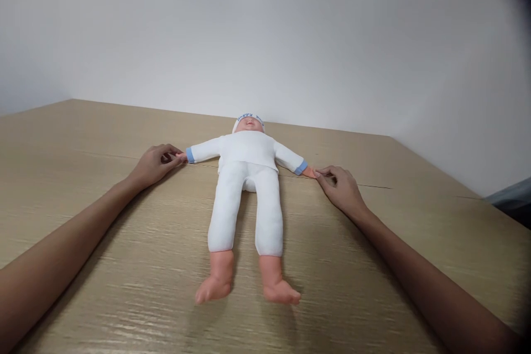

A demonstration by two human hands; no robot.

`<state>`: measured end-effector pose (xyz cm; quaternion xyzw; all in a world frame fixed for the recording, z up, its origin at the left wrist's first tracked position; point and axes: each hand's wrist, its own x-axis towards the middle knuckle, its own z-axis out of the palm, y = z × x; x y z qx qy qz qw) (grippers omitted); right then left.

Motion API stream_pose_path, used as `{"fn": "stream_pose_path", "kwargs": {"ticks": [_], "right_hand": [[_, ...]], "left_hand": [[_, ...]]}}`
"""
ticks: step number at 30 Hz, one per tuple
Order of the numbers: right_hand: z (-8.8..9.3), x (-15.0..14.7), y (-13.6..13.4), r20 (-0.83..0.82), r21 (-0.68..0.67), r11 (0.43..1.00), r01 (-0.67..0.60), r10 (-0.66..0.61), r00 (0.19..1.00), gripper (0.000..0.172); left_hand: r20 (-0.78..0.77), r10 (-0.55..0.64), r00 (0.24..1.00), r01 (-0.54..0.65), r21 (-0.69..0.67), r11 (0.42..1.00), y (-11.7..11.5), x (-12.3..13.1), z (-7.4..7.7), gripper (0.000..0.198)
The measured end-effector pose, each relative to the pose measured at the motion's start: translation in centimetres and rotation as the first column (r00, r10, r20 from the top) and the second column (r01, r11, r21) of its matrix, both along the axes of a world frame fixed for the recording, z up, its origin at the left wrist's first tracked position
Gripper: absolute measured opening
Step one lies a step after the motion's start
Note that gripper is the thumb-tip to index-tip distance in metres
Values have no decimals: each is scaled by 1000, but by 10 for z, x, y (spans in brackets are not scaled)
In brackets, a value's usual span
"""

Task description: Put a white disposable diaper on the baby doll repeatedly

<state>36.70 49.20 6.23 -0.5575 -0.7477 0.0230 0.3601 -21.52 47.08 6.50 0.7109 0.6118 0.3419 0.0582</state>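
Observation:
A baby doll (249, 149) in a white top and white trousers lies on its back, head away from me and bare feet toward me. Its white cap (250, 116) carries blue lettering, and the sleeves end in blue cuffs. Both doll arms are spread out to the sides. My left hand (157, 163) pinches the doll's hand on the left side between thumb and fingers. On the other side, my right hand (341, 187) has the doll's other hand pinched between thumb and fingertips.
The doll rests on a wide wood-grain table (133, 282) with a thin seam running across it. A pale partition wall (249, 44) stands behind the table's far edge. Something dark (512, 202) shows beyond the right edge.

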Motion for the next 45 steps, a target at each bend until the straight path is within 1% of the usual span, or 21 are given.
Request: {"fn": "stream_pose_path", "kwargs": {"ticks": [5, 10, 17, 22, 26, 29, 31, 33, 36, 38, 40, 41, 43, 45], "right_hand": [[-1, 1, 4, 0, 8, 1000, -3, 3, 1000, 35], [-3, 1, 6, 1, 6, 1000, -11, 11, 1000, 35], [-1, 1, 6, 14, -7, 1000, -19, 19, 1000, 35], [-5, 2, 6, 25, -4, 1000, -8, 9, 1000, 34], [-8, 2, 7, 22, 8, 1000, -3, 3, 1000, 37], [-7, 0, 6, 12, 16, 1000, -11, 11, 1000, 42], [-5, -2, 4, 3, 22, 1000, -20, 20, 1000, 46], [-4, -4, 0, -9, 33, 999, -20, 21, 1000, 47], [-3, -5, -12, -26, 51, 999, 3, -1, 1000, 45], [-3, -8, -23, -38, 59, 998, 27, -25, 999, 43], [2, -15, -39, -51, 67, 996, 51, -47, 998, 39], [6, -22, -50, -57, 69, 996, 55, -51, 997, 38], [20, -39, -82, -67, 77, 996, 37, -32, 997, 35], [34, -58, -131, -79, 82, 996, -21, 27, 996, 33]], "left_hand": [[-12, 14, 1000, -14, -7, 1000, 1, -1, -1, 50], [-15, -2, 1000, 2, -3, 1000, 2, -3, -2, 50], [-4, 3, 1000, -3, -2, 1000, 2, -2, -3, 49], [-7, 10, 1000, -10, -7, 1000, 2, -2, -3, 52], [-54, -21, 998, 22, 19, 1000, 3, -4, -5, 53], [-101, -17, 995, 19, 25, 1000, 1, -4, -6, 56], [-146, -5, 989, 7, 15, 1000, -3, -4, -7, 56], [-177, 43, 983, -42, 11, 999, -10, -3, -9, 55], [-172, 156, 973, -154, 23, 988, -25, -1, -14, 56], [-164, 201, 966, -198, 35, 980, -38, 3, -16, 57], [-146, 226, 963, -222, 44, 974, -51, 12, -12, 57], [-126, 234, 964, -230, 48, 972, -58, 19, -7, 56], [-51, 228, 972, -225, 59, 972, -78, 36, 10, 55], [69, 190, 979, -196, 81, 977, -111, 58, 29, 54]]}}
